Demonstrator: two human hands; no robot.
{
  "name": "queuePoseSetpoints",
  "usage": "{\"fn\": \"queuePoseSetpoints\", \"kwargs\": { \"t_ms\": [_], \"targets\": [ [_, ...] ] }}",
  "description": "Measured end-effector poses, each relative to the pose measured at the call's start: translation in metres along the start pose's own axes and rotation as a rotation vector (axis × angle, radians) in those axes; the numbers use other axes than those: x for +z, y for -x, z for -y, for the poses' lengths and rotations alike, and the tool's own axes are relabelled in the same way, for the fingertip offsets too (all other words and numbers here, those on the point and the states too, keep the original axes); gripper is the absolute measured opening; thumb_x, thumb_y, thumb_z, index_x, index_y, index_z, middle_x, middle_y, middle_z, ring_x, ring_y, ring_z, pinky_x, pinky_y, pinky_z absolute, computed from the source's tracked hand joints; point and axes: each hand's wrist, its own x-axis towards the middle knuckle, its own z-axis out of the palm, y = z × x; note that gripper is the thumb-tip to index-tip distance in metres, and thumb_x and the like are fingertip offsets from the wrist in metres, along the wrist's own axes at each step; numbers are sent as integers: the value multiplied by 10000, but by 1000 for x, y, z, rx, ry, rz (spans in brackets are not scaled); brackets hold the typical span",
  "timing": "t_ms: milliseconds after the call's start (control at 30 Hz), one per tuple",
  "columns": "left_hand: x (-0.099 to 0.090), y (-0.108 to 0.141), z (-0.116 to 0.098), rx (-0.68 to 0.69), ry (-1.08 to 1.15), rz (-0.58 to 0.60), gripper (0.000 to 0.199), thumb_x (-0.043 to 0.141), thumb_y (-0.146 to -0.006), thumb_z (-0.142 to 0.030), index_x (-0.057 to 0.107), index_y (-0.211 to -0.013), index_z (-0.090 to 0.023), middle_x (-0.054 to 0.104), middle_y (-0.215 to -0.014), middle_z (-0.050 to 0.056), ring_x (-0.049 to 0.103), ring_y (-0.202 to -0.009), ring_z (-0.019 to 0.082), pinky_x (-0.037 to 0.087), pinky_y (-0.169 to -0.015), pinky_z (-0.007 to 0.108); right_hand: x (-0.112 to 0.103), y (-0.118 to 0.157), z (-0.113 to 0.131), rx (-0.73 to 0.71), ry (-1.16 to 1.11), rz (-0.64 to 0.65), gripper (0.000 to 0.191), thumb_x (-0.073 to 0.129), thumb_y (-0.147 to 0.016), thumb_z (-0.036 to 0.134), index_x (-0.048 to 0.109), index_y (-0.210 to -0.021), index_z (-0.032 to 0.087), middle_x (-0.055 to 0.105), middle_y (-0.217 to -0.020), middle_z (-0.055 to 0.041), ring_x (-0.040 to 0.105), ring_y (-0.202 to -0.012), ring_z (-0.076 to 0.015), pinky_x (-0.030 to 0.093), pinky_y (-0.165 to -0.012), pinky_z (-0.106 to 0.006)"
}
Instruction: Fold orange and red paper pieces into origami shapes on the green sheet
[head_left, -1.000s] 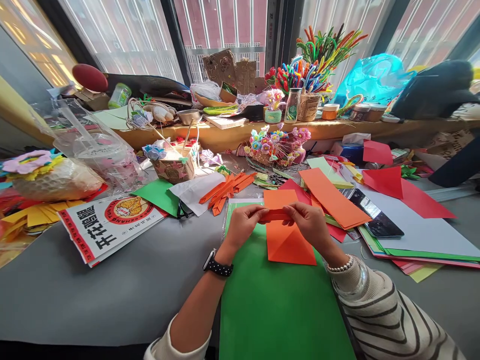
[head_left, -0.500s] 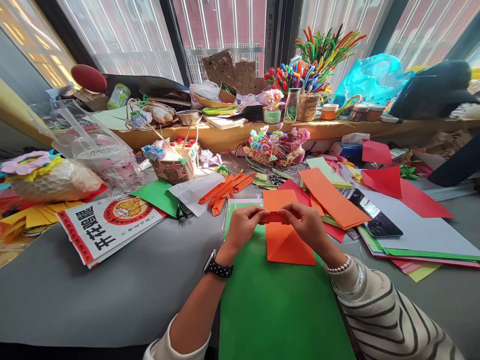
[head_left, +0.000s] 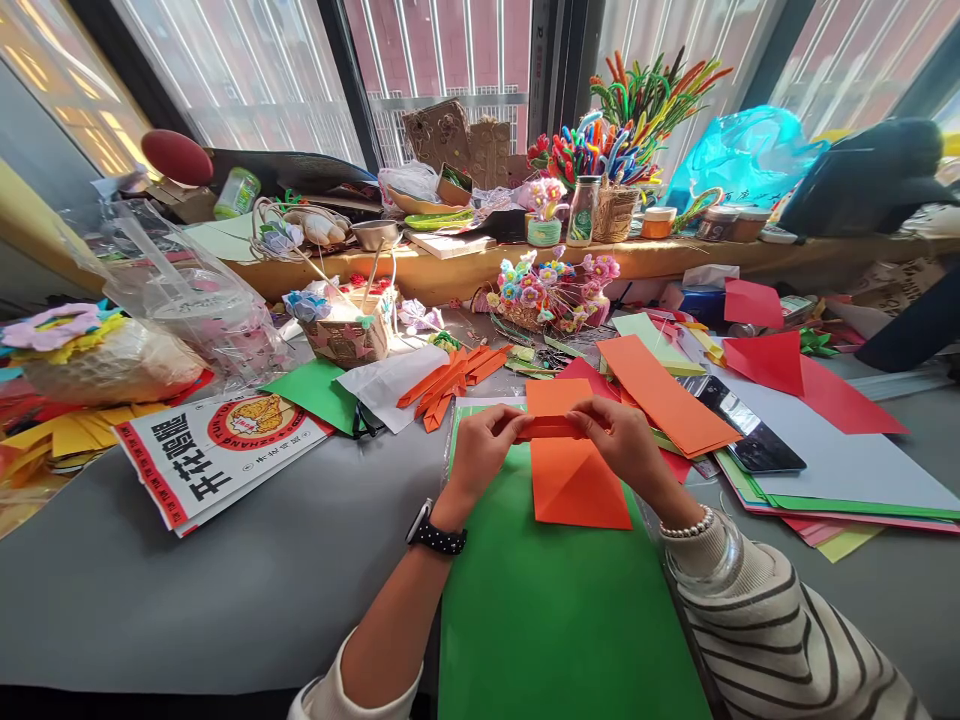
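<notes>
Between my two hands stretches a small folded strip of orange paper (head_left: pixel 553 427), held up over the table. My left hand (head_left: pixel 486 447) pinches its left end with thumb and fingers. At its right end, my right hand (head_left: pixel 621 440) has a similar pinch. Beneath the strip lies a flat orange paper sheet (head_left: pixel 579 490) with a crease, resting on a large green board or sheet (head_left: pixel 559 610). Left of my hands sits a pile of folded orange paper strips (head_left: pixel 454 385). Longer orange paper pieces (head_left: pixel 667 395) are stacked to the right.
A black phone (head_left: pixel 750 425) rests on coloured paper sheets (head_left: pixel 885 475) at the right. On the left are a printed paper bag (head_left: pixel 225 455) and a plastic-wrapped cup (head_left: pixel 202 310). Behind stand a flower basket (head_left: pixel 349 330) and pipe-cleaner flowers (head_left: pixel 551 290); the sill (head_left: pixel 450 262) is crowded.
My hands have drawn slightly apart along the orange strip, the right one shifting a little rightward. More of the strip shows between the fingers.
</notes>
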Motion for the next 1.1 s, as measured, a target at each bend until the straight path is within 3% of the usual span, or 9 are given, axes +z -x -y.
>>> {"fn": "queuePoseSetpoints", "kwargs": {
  "t_ms": [267,500,767,1100],
  "targets": [
    [0,-1,1,-34,42,15,230,547,-693,-366,607,-688,-144,624,-653,26,605,-615,154,493,-567,234,-1,0,-1,88,-63,2,223,464,-768,374,557,-688,187,614,-575,-22,583,-541,-167,426,-516,-262],
    [0,0,0,-144,68,244,221,589,-662,-353,623,-677,-136,635,-580,29,601,-558,139,465,-531,214,3,1,-3,36,-77,8,244,463,-767,401,553,-698,185,604,-595,-29,566,-555,-166,429,-527,-273],
    [0,0,-4,-215,165,245,203,611,-653,-328,631,-665,-126,634,-571,28,578,-513,113,466,-524,203,0,2,0,164,-333,18,309,483,-735,460,538,-652,168,561,-553,-13,555,-531,-144,433,-498,-242],
    [-2,0,-3,-237,203,240,207,611,-657,-325,626,-642,-120,631,-569,24,576,-499,103,470,-517,191,0,2,0,148,-372,-72,310,454,-765,443,532,-641,170,572,-588,-22,567,-575,-145,446,-531,-241]
  ]
}}
